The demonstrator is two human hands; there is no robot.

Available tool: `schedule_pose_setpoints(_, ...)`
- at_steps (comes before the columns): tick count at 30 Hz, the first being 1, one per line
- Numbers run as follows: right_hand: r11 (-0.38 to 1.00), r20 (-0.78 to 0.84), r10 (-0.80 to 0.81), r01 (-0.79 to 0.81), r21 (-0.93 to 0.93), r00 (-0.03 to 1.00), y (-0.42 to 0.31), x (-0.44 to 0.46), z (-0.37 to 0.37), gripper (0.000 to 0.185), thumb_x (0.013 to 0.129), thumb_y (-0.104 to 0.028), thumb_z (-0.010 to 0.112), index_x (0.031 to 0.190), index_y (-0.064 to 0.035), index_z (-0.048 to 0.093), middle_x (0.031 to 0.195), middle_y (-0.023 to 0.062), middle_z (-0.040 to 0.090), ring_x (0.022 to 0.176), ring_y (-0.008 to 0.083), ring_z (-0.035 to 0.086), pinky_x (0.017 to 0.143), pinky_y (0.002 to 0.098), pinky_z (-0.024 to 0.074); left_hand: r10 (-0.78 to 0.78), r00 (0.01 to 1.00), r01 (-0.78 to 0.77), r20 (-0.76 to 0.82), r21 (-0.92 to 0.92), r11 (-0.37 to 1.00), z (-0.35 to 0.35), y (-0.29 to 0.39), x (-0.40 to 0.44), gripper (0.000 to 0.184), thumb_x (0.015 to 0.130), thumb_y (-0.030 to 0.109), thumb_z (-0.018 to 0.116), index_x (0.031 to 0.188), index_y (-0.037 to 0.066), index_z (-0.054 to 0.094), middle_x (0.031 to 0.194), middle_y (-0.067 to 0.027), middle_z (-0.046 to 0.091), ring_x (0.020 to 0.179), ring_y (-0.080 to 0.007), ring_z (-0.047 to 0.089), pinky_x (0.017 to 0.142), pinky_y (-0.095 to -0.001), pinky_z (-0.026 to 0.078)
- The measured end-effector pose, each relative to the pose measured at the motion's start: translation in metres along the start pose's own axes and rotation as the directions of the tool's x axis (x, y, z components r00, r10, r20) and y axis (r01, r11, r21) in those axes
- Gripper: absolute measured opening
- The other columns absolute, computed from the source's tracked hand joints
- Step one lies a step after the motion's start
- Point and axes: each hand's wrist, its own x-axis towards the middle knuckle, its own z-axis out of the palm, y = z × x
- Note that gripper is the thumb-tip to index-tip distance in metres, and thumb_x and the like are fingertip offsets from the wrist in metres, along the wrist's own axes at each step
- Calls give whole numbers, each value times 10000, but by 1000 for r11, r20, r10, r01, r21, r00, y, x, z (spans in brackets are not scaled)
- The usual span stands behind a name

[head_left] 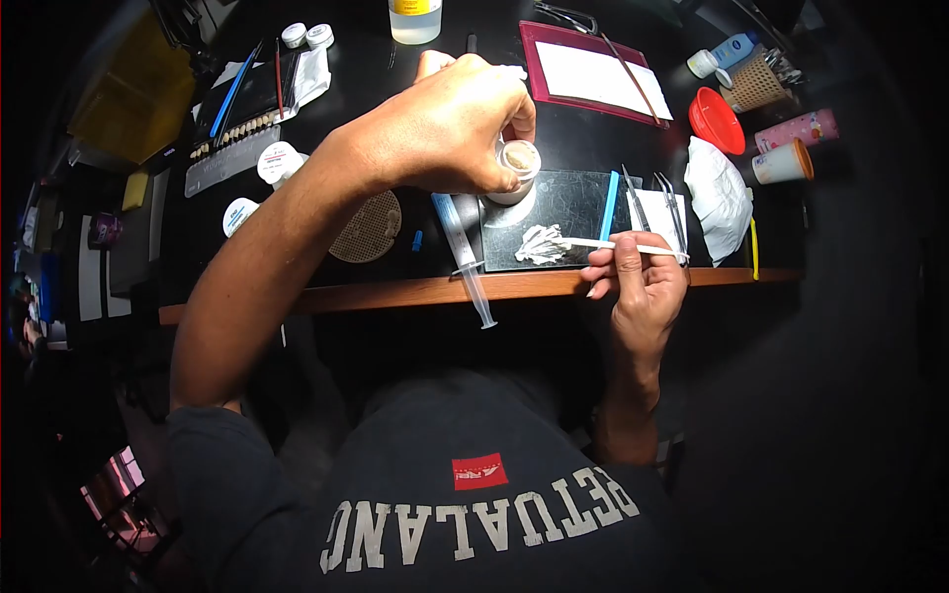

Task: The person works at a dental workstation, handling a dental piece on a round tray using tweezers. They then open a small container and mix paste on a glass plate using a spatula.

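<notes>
My left hand (450, 124) reaches over the black tabletop, its thumb and fingers closed round a small clear jar (516, 183). Inside the jar's mouth there is a pale beige powder. In my right hand (645, 287), close to the table's front edge, a thin white mixing spatula (613, 245) is pinched between thumb and fingers. Its tip touches a smear of white paste (544, 244) on a dark glass slab (502, 259). A clear plastic syringe (467, 265) lies left of the slab, its plunger end over the table edge.
A blue stick (610, 205) and tweezers (672, 206) lie right of the slab. Farther right are a crumpled white tissue (719, 203) and a red bowl (716, 121). Left are white tubs (280, 161) and a tooth shade guide (235, 138). A bottle (415, 22) stands behind.
</notes>
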Motion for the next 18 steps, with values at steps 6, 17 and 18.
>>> schedule_pose_setpoints(6, 999, 57, 37, -37, 9, 998, -4, -1, 1, 193, 1078, -145, 611, 1072, 47, 624, 848, 170, 723, 687, 172, 726, 533, 225, 570, -19, 1000, 19, 4, 23, 1000, 0, 3, -1, 370, 688, 230, 878, 976, 18, 784, 918, -144, 773, 925, -297, 746, 1003, -443, 497)
schedule_pose_setpoints(17, 997, 105, 82, -82, 2, 991, -6, -5, 6, 193, 1079, -135, 607, 1061, 56, 630, 833, 177, 732, 684, 176, 737, 520, 226, 566, -25, 1000, 25, 10, 32, 999, -1, 3, -1, 363, 689, 233, 877, 973, 26, 786, 918, -139, 776, 922, -295, 748, 991, -441, 492)
schedule_pose_setpoints(18, 996, 111, 86, -87, 6, 990, -5, -5, 5, 192, 1079, -135, 607, 1062, 55, 632, 834, 178, 734, 687, 177, 739, 520, 226, 566, -15, 1000, 15, 3, 34, 999, 0, 2, -1, 363, 689, 234, 876, 972, 26, 786, 914, -139, 777, 917, -295, 749, 989, -441, 493)
